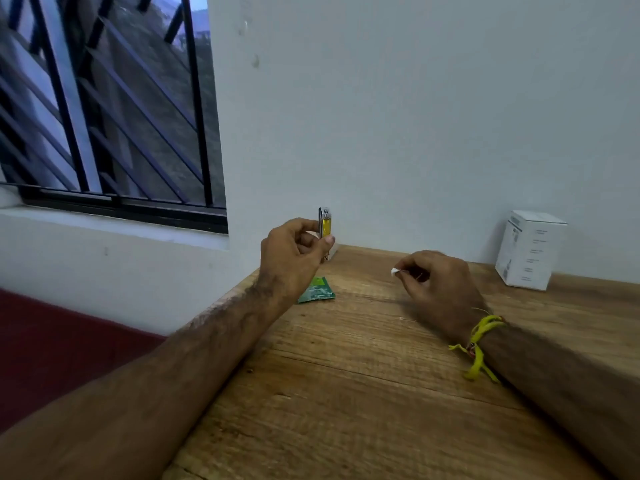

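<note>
My left hand holds a small yellow and silver nail clipper upright above the far left corner of the wooden table, thumb and fingers curled round its lower half. To the right, my right hand hovers low over the table and pinches a tiny white scrap between thumb and fingertip. A yellow thread band is tied round my right wrist.
A green sachet lies on the table partly under my left hand. A white carton stands at the back right against the wall. A barred window is at the left, with red floor below the table edge.
</note>
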`<state>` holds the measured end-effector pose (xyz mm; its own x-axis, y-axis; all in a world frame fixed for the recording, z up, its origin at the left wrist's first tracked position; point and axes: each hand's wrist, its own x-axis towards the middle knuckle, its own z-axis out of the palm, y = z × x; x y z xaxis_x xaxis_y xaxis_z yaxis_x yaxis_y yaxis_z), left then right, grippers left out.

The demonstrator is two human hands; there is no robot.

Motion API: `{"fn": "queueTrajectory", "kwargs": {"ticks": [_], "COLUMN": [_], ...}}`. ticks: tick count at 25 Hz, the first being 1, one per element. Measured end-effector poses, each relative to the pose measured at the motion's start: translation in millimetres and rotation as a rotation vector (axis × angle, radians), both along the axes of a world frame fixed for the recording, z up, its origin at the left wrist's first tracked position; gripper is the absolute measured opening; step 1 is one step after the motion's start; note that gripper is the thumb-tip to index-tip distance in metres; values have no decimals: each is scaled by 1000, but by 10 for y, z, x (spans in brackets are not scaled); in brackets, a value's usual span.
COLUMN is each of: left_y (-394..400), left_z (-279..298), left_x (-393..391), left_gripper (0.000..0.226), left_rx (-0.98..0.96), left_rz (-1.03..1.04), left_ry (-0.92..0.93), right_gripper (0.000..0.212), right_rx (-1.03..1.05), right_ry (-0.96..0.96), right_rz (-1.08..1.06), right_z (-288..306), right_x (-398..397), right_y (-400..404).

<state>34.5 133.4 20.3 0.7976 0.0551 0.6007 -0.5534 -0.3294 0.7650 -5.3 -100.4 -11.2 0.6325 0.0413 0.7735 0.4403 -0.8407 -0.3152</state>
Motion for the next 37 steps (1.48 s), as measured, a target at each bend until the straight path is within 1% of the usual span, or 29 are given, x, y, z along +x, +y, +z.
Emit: {"fn": "queueTrajectory", "kwargs": {"ticks": [2,5,10,16,20,25,28,30,32,35,37], "left_y": [88,166,225,146,178,347,420,440,458,448,381], "left_z": [-9,-21,-24,-40,-39,14,67,86,80,80,132], "left_x": [59,138,264,261,310,486,479,463,466,496,520], "left_gripper": [21,18,19,21,19,18,19,19,19,19,17], "left_rx": [51,67,94,114,154,32,-8,19,74,161,154], "left_rz": [-5,16,11,-55,26,150,161,172,208,286,287], "left_ry": [35,97,93,60,28,134,166,181,174,125,87], "right_gripper": [9,12,8,5,7,7,7,6,5,7,9], "right_rx": [-45,-79,-81,-55,-35,-28,-1,0,-46,-90,-80], "right_ry": [7,28,71,112,139,117,125,127,141,166,184], "right_rz": [-6,-16,-18,-72,-114,-116,-102,-88,-67,-50,-48], "right_z": [8,24,47,64,73,54,44,53,55,61,72], "right_x": [-10,-44,5,317,613,749,739,741,739,730,728], "right_y": [20,76,152,269,475,462,400,401,424,449,455]}}
